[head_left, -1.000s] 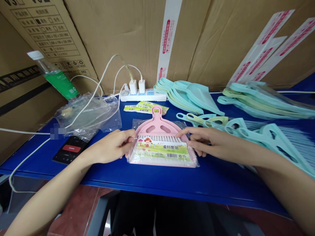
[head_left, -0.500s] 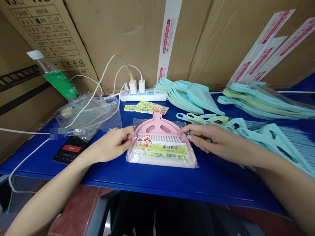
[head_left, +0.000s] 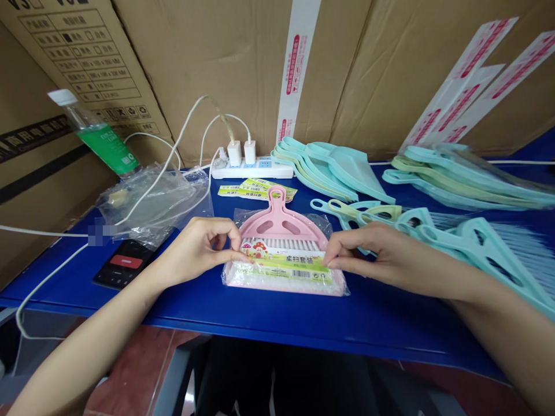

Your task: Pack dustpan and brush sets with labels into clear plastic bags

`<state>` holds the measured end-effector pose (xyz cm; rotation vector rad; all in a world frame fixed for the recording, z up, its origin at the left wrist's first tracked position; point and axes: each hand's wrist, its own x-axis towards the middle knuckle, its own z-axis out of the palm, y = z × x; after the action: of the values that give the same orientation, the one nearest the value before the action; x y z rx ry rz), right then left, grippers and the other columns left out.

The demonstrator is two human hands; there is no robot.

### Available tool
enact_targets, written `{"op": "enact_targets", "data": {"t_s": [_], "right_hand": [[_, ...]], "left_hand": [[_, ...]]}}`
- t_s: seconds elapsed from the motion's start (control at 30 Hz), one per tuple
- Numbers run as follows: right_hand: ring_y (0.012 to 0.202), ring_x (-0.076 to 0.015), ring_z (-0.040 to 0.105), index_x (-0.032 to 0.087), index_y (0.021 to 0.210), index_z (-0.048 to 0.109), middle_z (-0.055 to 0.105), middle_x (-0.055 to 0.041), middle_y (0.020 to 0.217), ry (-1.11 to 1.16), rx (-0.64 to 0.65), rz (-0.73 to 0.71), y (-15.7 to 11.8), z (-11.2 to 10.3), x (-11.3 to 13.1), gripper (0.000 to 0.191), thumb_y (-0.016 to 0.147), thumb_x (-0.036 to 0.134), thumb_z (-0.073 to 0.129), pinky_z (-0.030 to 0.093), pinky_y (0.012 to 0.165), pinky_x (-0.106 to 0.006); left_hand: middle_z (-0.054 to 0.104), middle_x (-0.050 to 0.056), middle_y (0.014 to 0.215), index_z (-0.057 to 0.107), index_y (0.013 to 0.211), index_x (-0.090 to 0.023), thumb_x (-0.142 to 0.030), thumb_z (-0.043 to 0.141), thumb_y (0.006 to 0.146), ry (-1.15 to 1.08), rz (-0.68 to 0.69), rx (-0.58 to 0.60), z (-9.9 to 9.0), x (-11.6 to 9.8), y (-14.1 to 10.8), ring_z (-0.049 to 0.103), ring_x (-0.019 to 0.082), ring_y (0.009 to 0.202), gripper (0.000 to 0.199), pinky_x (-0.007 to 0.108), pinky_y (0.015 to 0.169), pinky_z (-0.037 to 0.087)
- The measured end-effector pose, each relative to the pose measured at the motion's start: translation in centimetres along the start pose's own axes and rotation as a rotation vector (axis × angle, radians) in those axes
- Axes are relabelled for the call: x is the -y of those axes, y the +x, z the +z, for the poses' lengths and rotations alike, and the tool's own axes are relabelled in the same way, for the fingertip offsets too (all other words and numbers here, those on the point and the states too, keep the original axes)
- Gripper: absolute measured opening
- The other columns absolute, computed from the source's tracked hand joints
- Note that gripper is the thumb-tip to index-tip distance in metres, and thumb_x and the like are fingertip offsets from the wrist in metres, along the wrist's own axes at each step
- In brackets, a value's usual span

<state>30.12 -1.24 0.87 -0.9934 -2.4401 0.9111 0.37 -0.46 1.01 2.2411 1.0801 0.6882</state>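
Note:
A pink dustpan [head_left: 284, 224] lies flat on the blue table with its handle pointing away from me. A white-bristled brush [head_left: 277, 245] sits in its pan, and a clear plastic bag [head_left: 229, 277] surrounds the set. Across the brush runs a printed label card [head_left: 299, 264] with mushroom pictures; I cannot tell whether it is under the film. My left hand [head_left: 203, 251] pinches at the card's left end, thumb over its edge. At the right end, my right hand [head_left: 368, 254] pinches the card between thumb and fingertips.
Turquoise and cream dustpans [head_left: 342, 167] are stacked behind, with more bagged dustpans [head_left: 459, 173] and brushes [head_left: 481, 248] at right. Spare labels [head_left: 260, 189] lie near a power strip [head_left: 260, 167]. A phone [head_left: 124, 263], crumpled plastic [head_left: 160, 196], bottle [head_left: 104, 138] and cables are at left.
Both hands have moved inward from the bag and dustpan edges to the two ends of the label card, fingers closing into pinches. The dustpan set stays in place.

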Motion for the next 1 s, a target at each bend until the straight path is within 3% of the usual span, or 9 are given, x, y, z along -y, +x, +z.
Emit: {"op": "enact_targets", "data": {"t_s": [0.2, 0.3, 0.4, 0.6, 0.83, 1.0], "right_hand": [[0.047, -0.0098, 0.033, 0.023, 0.062, 0.041, 0.038, 0.0067, 0.053, 0.006, 0.032, 0.012, 0.12, -0.2, 0.69, 0.05, 0.096, 0.06, 0.045, 0.028, 0.049, -0.026], [0.048, -0.0103, 0.035, 0.023, 0.06, 0.037, 0.04, 0.0057, 0.054, -0.007, 0.039, 0.024, 0.25, -0.24, 0.71, 0.053, 0.096, 0.062, 0.042, 0.029, 0.05, -0.027], [0.049, -0.0107, 0.036, 0.023, 0.06, 0.037, 0.041, 0.0053, 0.053, -0.043, 0.031, 0.032, 0.36, -0.23, 0.67, 0.053, 0.096, 0.062, 0.04, 0.029, 0.051, -0.028], [0.047, -0.0123, 0.035, 0.025, 0.06, 0.037, 0.039, 0.0051, 0.05, -0.094, -0.036, 0.038, 0.42, -0.23, 0.55, 0.049, 0.098, 0.056, 0.038, 0.028, 0.052, -0.029], [0.048, -0.0142, 0.045, 0.026, 0.063, 0.04, 0.049, 0.0022, 0.053, -0.059, -0.131, 0.071, 0.15, -0.07, -0.02, 0.042, 0.1, 0.045, 0.033, 0.035, 0.052, -0.03], [0.053, -0.0154, 0.051, 0.026, 0.07, 0.046, 0.057, -0.0006, 0.063, -0.031, -0.227, 0.079, 0.25, 0.04, -0.12, 0.037, 0.1, 0.042, 0.032, 0.041, 0.055, -0.03]], "left_hand": [[0.061, -0.002, 0.056, 0.067, 0.064, -0.016, -0.053, 0.072, 0.082, -0.013, -0.072, 0.044, 0.0, 0.27, -0.22, 0.039, 0.008, 0.048, 0.041, 0.022, 0.047, 0.031], [0.06, -0.002, 0.055, 0.07, 0.067, -0.016, -0.053, 0.07, 0.083, -0.025, -0.066, 0.067, -0.02, 0.4, -0.2, 0.039, 0.008, 0.047, 0.04, 0.022, 0.046, 0.03], [0.06, -0.003, 0.053, 0.072, 0.07, -0.016, -0.049, 0.068, 0.086, -0.029, -0.048, 0.085, -0.02, 0.4, -0.13, 0.041, 0.008, 0.047, 0.037, 0.022, 0.046, 0.031], [0.071, -0.001, 0.067, 0.069, 0.078, -0.018, -0.033, 0.056, 0.095, 0.04, 0.009, 0.107, -0.11, 0.24, -0.24, 0.061, 0.011, 0.06, 0.027, 0.02, 0.059, 0.042], [0.062, -0.005, 0.057, 0.06, 0.066, -0.018, -0.034, 0.054, 0.097, 0.072, 0.045, 0.081, -0.21, 0.05, -0.18, 0.054, 0.008, 0.051, 0.036, 0.019, 0.055, 0.039], [0.061, -0.003, 0.06, 0.066, 0.071, -0.018, -0.042, 0.056, 0.096, 0.121, 0.057, 0.035, -0.11, 0.31, -0.02, 0.048, 0.009, 0.053, 0.035, 0.022, 0.054, 0.036]]}}
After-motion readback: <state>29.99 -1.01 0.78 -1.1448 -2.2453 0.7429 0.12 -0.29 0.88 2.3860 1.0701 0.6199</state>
